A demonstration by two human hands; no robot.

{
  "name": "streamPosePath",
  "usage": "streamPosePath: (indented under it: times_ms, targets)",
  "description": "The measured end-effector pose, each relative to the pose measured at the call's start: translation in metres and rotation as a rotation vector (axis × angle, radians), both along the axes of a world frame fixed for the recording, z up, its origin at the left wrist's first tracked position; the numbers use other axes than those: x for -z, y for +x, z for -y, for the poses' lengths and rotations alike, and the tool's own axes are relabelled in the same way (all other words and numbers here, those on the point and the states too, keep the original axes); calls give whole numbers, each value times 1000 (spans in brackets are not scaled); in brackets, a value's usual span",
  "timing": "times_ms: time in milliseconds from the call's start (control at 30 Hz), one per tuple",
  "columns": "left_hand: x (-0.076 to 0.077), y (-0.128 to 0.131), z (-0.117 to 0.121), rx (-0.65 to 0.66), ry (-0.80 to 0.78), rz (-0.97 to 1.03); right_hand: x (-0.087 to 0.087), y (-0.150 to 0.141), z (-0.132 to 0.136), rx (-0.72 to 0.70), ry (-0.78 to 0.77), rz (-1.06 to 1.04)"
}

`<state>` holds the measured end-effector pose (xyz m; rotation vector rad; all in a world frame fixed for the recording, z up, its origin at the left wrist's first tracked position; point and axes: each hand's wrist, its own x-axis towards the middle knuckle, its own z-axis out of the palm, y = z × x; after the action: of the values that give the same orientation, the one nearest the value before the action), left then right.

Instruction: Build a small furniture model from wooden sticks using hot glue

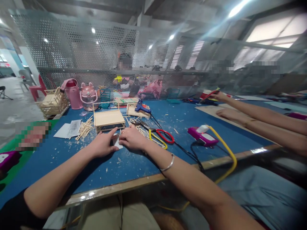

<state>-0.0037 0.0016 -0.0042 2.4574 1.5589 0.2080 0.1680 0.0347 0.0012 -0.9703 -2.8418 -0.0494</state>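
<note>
A small white piece of paper [117, 141] lies on the blue table between my hands. My left hand [102, 144] rests at its left edge, thumb and forefinger apart. From the right, my right hand [131, 137] bends its fingers down over the paper; the fingertips are closed together, and what they hold, if anything, is too small to make out. Right behind both hands stands a small model of pale wooden sticks [109, 118] with a flat top. Loose wooden sticks [85, 128] are heaped left of it. Scissors with red and yellow handles [165, 135] lie right of my right hand.
A blue glue gun [141, 107] sits behind the scissors. A purple power strip [202, 136] with a yellow cord is at right, near a co-worker's arms [254, 118]. Pink bottles [72, 94] and a larger stick model [52, 102] stand back left, before a perforated screen [96, 57].
</note>
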Motion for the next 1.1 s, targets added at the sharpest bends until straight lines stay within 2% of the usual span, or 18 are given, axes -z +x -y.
streamPosePath:
  times_ms: [67, 200, 333, 467, 600, 733, 867, 967, 1100]
  targets:
    - [0, 0, 0, 1, -1, 5, 0, 0, -1, 42, 18, -11]
    - [2, 0, -1, 2, -4, 22, 1, 1, -2, -25, -59, 8]
    - [3, -1, -1, 1, 8, 26, 1, 0, -1, 29, 23, -24]
    - [4, -1, -2, 17, 14, 32, 2, 1, -2, -18, -33, -40]
    - [4, -1, -2, 11, 31, 38, 2, 1, -4, 21, 30, -34]
    - [4, -1, -1, 17, 33, 32, 0, 3, -4, -15, -25, -6]
    - [3, -1, -1, -5, 41, 26, -1, 2, 0, 10, 18, -14]
    - [3, 0, -1, 0, 38, 24, -2, -1, 3, -29, -38, 9]
    - [3, -1, -1, -10, 36, 31, -5, -4, 6, 36, -5, 5]
